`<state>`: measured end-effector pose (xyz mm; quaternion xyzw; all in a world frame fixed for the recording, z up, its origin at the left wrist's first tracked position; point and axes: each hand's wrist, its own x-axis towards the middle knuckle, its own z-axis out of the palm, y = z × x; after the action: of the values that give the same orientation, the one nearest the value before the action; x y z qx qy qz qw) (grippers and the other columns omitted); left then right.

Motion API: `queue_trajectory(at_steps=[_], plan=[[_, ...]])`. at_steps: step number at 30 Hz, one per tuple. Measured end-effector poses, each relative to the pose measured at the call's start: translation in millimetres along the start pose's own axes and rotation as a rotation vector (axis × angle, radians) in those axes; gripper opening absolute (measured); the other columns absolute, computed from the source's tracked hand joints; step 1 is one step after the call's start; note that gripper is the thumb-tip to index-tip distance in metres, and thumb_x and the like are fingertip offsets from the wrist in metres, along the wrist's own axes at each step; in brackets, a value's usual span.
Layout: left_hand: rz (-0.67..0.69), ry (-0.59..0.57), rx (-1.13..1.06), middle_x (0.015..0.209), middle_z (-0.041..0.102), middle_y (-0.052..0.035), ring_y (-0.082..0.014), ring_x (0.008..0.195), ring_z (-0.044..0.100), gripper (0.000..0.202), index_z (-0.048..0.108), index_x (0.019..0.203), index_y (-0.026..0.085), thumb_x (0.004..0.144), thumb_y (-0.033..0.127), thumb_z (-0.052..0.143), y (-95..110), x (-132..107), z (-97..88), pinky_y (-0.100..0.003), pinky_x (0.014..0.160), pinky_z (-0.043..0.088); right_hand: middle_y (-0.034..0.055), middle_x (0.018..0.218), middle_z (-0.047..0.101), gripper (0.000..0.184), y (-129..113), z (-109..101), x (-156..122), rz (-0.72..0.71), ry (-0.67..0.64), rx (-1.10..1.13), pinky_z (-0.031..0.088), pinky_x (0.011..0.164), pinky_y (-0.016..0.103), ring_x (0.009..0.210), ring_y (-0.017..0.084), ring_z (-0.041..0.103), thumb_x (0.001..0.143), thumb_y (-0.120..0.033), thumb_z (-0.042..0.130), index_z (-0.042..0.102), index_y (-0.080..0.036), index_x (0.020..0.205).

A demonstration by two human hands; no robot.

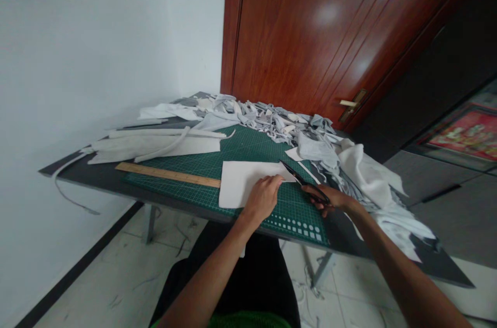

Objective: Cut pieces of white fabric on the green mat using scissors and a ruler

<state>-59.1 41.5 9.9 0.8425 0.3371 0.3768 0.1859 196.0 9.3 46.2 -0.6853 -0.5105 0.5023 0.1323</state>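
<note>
Their left hand (pixel 264 194) is kinda bunched up, pinching the white fabric rectangle (pixel 236 183) on the green cutting mat (pixel 248 144), right arm (pixel 384 237) stretched out, right hand (pixel 325 200) wrapped round the black scissors (pixel 305 181), blades at the fabric's right end

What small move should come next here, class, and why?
Probably a short snip with the black scissors, the left hand steadying the white fabric piece. The right hand holds the scissors with their blades at the fabric's right end, and the left hand lies on the fabric close by.
</note>
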Motion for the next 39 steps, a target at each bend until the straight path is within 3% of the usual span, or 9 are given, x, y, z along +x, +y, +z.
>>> queue_trajectory(at_steps=[15,22,25,28,30,35,39], plan=[[0.018,-0.015,-0.002,0.108,0.075,-0.0080,-0.0233,0.102,0.069,0.028,0.065,0.113,0.019,0.107,0.018,0.037,1,1,-1.5,-0.037,0.093,0.052,-0.0030,0.047,0.047,0.063,-3,3,0,0.040,0.061,0.006,0.050,0.037,0.026,0.041,0.011,0.042,0.073,-0.083,0.064,0.052,-0.022,0.064],[0.072,-0.122,0.088,0.110,0.073,-0.0091,-0.0251,0.105,0.067,0.024,0.066,0.110,0.018,0.105,0.018,0.043,-2,0,4.3,-0.040,0.097,0.050,-0.0043,0.048,0.045,0.061,-1,4,-2,0.021,0.069,0.067,0.049,0.035,0.024,0.042,0.010,0.041,0.073,-0.081,0.067,0.052,-0.023,0.067],[0.097,-0.148,0.120,0.115,0.071,-0.0080,-0.0254,0.112,0.063,0.018,0.065,0.112,0.019,0.099,0.016,0.052,-4,-2,7.0,-0.041,0.102,0.048,-0.0064,0.050,0.044,0.064,2,-1,-5,0.039,-0.006,0.150,0.053,0.037,0.025,0.040,0.008,0.037,0.072,-0.085,0.063,0.051,-0.022,0.070],[0.115,-0.169,0.149,0.124,0.067,-0.0078,-0.0254,0.121,0.058,0.027,0.064,0.119,0.019,0.094,0.013,0.058,-7,-5,9.5,-0.041,0.109,0.044,-0.0077,0.054,0.045,0.067,4,-9,-13,0.066,-0.118,0.237,0.057,0.043,0.028,0.039,0.006,0.033,0.073,-0.088,0.059,0.052,-0.022,0.074],[0.133,-0.190,0.172,0.132,0.064,-0.0088,-0.0263,0.128,0.053,0.033,0.063,0.124,0.018,0.092,0.013,0.059,-8,-6,10.2,-0.042,0.113,0.041,-0.0079,0.056,0.046,0.066,5,-11,-20,0.039,-0.124,0.274,0.058,0.044,0.029,0.039,0.006,0.034,0.074,-0.087,0.060,0.054,-0.021,0.078],[0.152,-0.215,0.231,0.142,0.059,-0.0118,-0.0283,0.134,0.049,0.036,0.059,0.133,0.014,0.097,0.019,0.054,-6,-8,9.1,-0.045,0.117,0.038,-0.0059,0.063,0.054,0.057,13,11,-28,-0.177,0.029,0.424,0.059,0.050,0.028,0.043,0.006,0.038,0.074,-0.075,0.072,0.060,-0.020,0.083],[0.105,-0.181,0.238,0.143,0.058,-0.0127,-0.0273,0.134,0.049,0.039,0.056,0.137,0.014,0.099,0.014,0.046,-3,-10,8.6,-0.044,0.115,0.041,-0.0004,0.061,0.059,0.055,18,37,-18,-0.272,0.238,0.352,0.054,0.048,0.026,0.045,0.009,0.049,0.076,-0.071,0.073,0.064,-0.017,0.073]])
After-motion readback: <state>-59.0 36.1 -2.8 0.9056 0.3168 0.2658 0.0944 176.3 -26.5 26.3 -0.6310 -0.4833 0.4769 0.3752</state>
